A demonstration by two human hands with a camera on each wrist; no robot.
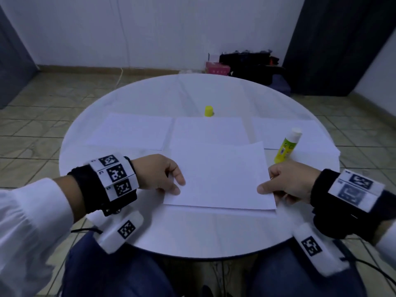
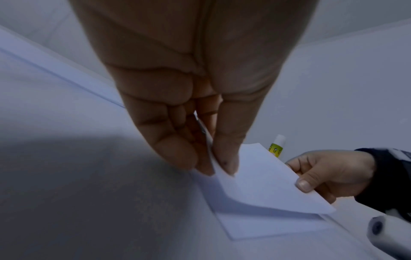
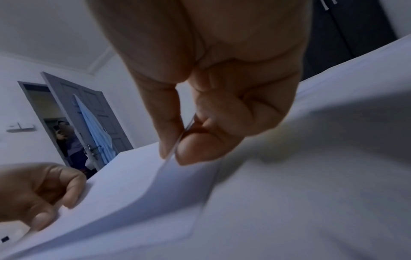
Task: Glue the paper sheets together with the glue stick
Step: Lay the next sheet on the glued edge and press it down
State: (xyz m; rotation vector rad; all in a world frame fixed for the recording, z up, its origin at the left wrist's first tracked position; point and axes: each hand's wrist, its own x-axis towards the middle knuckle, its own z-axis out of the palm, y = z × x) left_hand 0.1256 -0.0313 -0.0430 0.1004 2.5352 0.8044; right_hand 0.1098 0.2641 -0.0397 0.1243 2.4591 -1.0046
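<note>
Both hands, left hand (image 1: 162, 174) and right hand (image 1: 289, 183), pinching held sheet (image 1: 220, 179) by opposite edges; advisable to square corners over lower sheet (image 2: 266, 227) before pressing flat.

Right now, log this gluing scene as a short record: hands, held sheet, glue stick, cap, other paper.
left hand: pinches the left edge of the held sheet
right hand: pinches the same sheet's right edge
held sheet: white, lifted off the table, sagging between the hands above a lower sheet
glue stick: yellow-green, uncapped, white tip up, standing on the table right of the held sheet, untouched
cap: yellow, standing at the far side of the table
other sheets: several lying flat across the round white table
</note>
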